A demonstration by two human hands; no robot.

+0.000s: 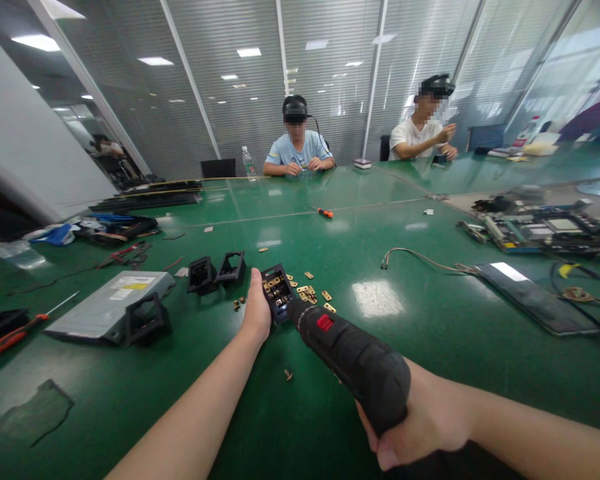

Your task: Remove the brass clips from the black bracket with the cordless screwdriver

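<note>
Some brass pieces (273, 283) sat in the black housing (282, 315) your left hand (257, 308) held over the near tabletop (350, 243), your right hand (425, 417) gripped the power driver (357, 357) beside it, and loose plates (327, 295) lay unfitted to its right.

Inside my left grip (257, 312) sits a box (283, 317); small plates (307, 292) lie on the tabletop (280, 427) just right of it, two frames (230, 277) to its left; a bottle (249, 165) stands at the far edge, strips (155, 201) toward the far left corner.
</note>
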